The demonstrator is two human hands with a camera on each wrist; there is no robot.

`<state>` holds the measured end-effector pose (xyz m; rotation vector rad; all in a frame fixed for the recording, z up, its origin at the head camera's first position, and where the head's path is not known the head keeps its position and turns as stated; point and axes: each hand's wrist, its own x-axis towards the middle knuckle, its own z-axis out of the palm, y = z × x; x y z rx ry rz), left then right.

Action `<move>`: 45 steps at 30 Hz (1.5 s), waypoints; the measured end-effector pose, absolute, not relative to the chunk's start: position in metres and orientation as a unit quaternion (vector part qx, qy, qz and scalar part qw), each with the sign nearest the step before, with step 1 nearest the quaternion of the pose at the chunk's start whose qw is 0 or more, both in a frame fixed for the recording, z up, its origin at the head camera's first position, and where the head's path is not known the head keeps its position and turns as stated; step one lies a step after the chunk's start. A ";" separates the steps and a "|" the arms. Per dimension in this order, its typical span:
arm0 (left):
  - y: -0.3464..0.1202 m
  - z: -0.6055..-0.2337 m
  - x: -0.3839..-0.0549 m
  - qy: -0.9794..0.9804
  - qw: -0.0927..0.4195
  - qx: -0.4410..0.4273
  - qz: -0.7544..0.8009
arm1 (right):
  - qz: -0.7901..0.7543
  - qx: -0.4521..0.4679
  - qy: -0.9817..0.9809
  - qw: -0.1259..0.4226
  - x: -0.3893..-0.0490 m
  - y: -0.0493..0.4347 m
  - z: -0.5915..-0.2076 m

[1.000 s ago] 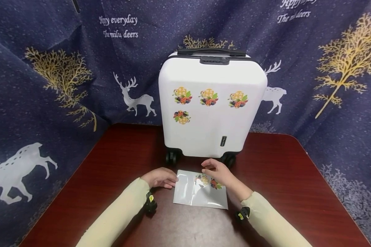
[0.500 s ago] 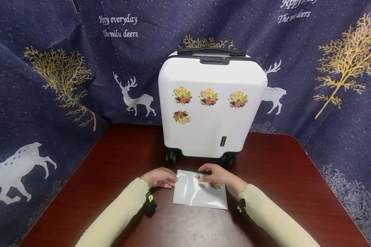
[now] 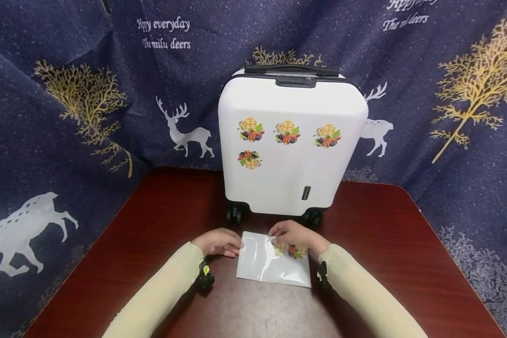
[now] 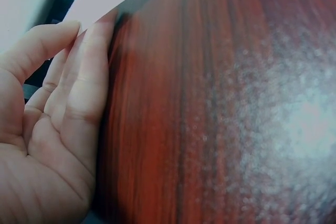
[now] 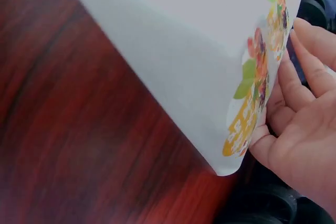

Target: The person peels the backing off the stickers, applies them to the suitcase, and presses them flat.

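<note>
A glossy white sticker sheet (image 3: 262, 267) lies at the middle of the table, its left edge raised. Fruit stickers (image 5: 257, 74) are left along its far right part. My left hand (image 3: 219, 242) pinches the left edge between thumb and fingers, and the left wrist view shows the thumb tip (image 4: 72, 30) on it. My right hand (image 3: 295, 234) reaches over the far edge, thumb and index tips drawn close together there. In the right wrist view the other fingers (image 5: 289, 85) sit along and behind the edge, beside the stickers. The sheet bows upward near them.
Behind the sheet stands a white suitcase (image 3: 287, 173) on black wheels, with several fruit stickers on its front: three in an upper row and an upside-down one (image 3: 249, 159) below at left. The dark red table (image 3: 388, 234) meets a blue deer-printed curtain (image 3: 177, 75) at the back.
My right hand has moved left along the sheet's far edge, and its thumb and index have drawn closer together. The left hand keeps its hold. The head view shifted slightly.
</note>
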<state>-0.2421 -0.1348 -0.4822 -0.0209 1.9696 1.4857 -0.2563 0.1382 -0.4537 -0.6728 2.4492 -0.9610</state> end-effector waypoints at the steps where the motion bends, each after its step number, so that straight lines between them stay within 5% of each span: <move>1: -0.134 -0.482 -0.242 0.752 0.332 -0.009 0.569 | -0.348 -0.241 0.881 0.210 -0.257 0.138 -0.454; 45: -0.084 -0.476 -0.270 0.778 0.366 0.046 0.509 | -0.407 -0.164 0.852 0.287 -0.269 0.145 -0.463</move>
